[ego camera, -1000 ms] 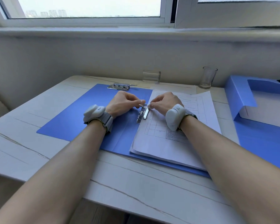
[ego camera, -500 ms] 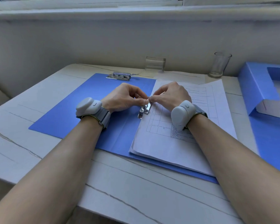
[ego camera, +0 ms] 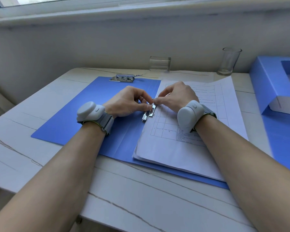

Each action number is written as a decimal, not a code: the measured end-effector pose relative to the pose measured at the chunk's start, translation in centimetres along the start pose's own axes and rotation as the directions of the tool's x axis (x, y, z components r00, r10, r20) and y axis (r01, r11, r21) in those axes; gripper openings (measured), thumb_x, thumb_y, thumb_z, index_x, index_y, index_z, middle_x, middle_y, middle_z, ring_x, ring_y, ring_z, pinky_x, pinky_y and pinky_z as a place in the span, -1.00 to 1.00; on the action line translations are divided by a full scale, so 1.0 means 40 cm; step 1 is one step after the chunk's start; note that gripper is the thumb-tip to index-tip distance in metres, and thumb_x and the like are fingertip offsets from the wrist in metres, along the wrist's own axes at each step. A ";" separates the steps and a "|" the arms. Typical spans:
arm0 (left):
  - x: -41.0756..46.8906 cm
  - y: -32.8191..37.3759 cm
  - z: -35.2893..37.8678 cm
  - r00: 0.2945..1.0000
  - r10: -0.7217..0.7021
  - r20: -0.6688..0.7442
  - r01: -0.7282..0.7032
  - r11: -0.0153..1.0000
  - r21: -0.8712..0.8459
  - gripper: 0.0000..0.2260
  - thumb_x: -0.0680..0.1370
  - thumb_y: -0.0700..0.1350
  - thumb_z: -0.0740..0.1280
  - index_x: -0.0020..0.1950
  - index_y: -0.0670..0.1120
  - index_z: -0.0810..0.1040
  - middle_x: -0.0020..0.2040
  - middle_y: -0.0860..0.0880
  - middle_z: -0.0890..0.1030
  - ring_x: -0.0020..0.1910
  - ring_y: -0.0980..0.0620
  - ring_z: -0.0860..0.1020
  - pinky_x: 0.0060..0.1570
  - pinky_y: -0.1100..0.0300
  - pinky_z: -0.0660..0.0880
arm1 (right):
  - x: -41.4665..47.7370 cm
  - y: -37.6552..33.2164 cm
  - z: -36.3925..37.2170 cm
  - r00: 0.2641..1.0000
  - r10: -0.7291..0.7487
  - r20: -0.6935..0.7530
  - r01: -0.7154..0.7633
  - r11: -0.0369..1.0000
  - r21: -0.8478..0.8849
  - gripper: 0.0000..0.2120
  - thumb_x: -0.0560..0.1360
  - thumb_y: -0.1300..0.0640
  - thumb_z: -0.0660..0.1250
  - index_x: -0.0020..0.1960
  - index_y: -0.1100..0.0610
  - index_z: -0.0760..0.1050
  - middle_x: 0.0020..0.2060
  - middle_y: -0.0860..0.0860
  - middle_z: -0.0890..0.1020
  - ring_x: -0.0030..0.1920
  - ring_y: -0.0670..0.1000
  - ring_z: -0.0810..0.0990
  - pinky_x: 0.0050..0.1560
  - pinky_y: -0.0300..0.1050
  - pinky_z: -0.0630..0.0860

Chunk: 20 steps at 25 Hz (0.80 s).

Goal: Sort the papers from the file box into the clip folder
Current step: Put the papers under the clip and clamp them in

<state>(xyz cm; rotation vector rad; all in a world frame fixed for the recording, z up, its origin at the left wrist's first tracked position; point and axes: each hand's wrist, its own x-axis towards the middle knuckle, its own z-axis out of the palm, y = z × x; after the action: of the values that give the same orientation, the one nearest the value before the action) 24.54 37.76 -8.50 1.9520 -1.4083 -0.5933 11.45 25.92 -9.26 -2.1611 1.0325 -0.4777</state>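
A blue clip folder (ego camera: 84,118) lies open on the table. A stack of printed papers (ego camera: 172,148) rests on its right half. A metal side clip (ego camera: 148,113) sits at the papers' left edge, near the folder's fold. My left hand (ego camera: 127,102) and my right hand (ego camera: 176,96) meet over this clip, fingertips pinched on its top end. A second metal clip (ego camera: 122,78) sits at the folder's far edge. The blue file box (ego camera: 273,84) stands open at the right, with white paper inside.
An empty drinking glass (ego camera: 228,61) and a small clear holder (ego camera: 159,63) stand by the wall at the back. The wall and window sill rise right behind the table. The table's near edge is close to my forearms.
The camera has tilted down and moved closer. Both hands stay pinched on the side clip in the same spot; the papers have not shifted.
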 end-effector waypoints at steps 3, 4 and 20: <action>-0.002 0.004 0.000 1.000 0.009 0.006 -0.010 1.000 0.016 -0.92 0.47 -0.15 0.46 -0.14 0.02 0.61 -0.33 0.07 0.49 -0.33 0.07 0.39 -0.21 0.22 0.37 | 0.000 0.001 -0.001 1.000 -0.004 0.003 0.004 1.000 0.005 -0.79 0.26 -0.12 0.49 -0.15 -0.06 0.68 -0.22 -0.13 0.68 -0.09 -0.07 0.63 -0.18 -0.20 0.47; -0.002 0.005 -0.001 1.000 0.014 0.006 -0.015 1.000 0.022 -0.92 0.46 -0.15 0.46 -0.15 0.03 0.61 -0.33 0.07 0.49 -0.30 0.02 0.39 -0.19 0.17 0.37 | 0.000 0.001 -0.002 1.000 -0.005 0.003 0.005 1.000 0.004 -0.79 0.26 -0.12 0.49 -0.15 -0.06 0.68 -0.22 -0.14 0.68 -0.09 -0.07 0.63 -0.18 -0.20 0.47; -0.007 0.012 -0.002 0.998 0.017 0.057 -0.016 1.000 -0.010 -0.87 0.50 -0.23 0.40 -0.18 -0.01 0.56 -0.29 -0.01 0.50 -0.31 0.07 0.40 -0.14 0.20 0.41 | 0.000 0.008 -0.006 1.000 -0.005 0.006 0.005 1.000 0.021 -0.75 0.26 -0.11 0.51 -0.13 -0.01 0.67 -0.18 -0.11 0.69 -0.07 -0.05 0.64 -0.09 -0.17 0.53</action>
<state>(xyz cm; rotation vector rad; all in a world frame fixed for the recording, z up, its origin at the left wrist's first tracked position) 24.21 37.97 -8.10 1.9282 -1.4522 -0.6513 11.14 25.66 -9.30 -2.1463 1.0145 -0.4820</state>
